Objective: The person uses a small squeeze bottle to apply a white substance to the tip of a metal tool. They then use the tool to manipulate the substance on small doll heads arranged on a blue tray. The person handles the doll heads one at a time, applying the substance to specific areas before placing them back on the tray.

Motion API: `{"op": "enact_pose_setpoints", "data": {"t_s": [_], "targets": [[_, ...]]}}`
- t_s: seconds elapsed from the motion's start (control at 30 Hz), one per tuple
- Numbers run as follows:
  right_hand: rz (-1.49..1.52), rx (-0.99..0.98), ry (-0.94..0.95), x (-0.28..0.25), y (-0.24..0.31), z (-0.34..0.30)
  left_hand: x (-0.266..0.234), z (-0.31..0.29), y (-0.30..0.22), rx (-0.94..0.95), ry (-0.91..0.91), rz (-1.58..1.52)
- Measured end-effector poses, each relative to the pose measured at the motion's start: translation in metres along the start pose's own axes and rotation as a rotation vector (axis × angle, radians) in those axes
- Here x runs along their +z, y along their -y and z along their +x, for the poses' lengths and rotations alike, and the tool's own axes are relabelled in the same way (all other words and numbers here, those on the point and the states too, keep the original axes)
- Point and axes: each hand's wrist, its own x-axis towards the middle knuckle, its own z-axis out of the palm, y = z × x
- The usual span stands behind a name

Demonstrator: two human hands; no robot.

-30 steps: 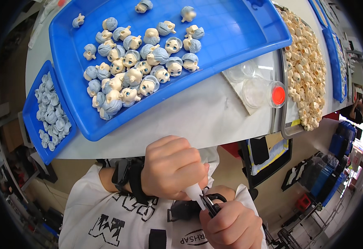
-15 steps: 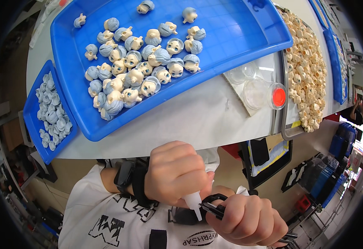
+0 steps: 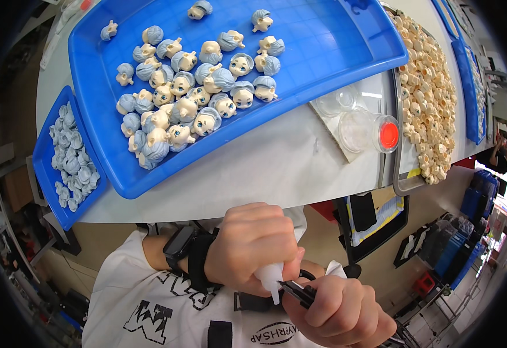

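Close to my body, below the table's front edge, my left hand (image 3: 252,246) is closed round a small bottle whose white tapered nozzle (image 3: 272,281) points down; the rest of it hides in my fist. A black watch and a dark band circle that wrist. My right hand (image 3: 343,310) grips a dark tool with narrow, pointed jaws (image 3: 297,292); most of it is covered by my fingers, so its exact kind is unclear. The jaws' tip is at the nozzle's side, seemingly touching it.
A large blue tray (image 3: 230,139) holds several doll heads with pale blue hair. Left of it, a smaller blue tray (image 3: 53,191) contains blue hair pieces. Clear round dishes (image 3: 355,130) and a red-centred container (image 3: 388,135) stand beside a metal tray (image 3: 403,187) of cream-coloured parts.
My left hand has shifted slightly right, bringing the nozzle closer to the tool's tip. My right hand has moved a little left. Both grips are kept.
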Motion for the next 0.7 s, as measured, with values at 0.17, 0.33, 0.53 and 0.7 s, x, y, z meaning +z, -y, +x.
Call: {"op": "enact_pose_setpoints", "data": {"t_s": [0.17,0.33,0.53,0.7], "targets": [[0.01,-0.002,0.05,-0.001,0.0,0.0,0.001,0.0,-0.001,-0.012,-0.005,-0.052],[0.009,0.003,0.115,-0.006,-0.004,0.0,0.001,-0.002,0.001,-0.043,0.024,-0.135],[0.029,0.098,0.304,-0.021,0.016,-0.007,0.002,0.0,-0.002,-0.086,0.042,-0.212],[0.007,0.016,0.282,-0.016,0.0,0.001,0.002,-0.003,0.0,-0.096,0.035,-0.219]]}}
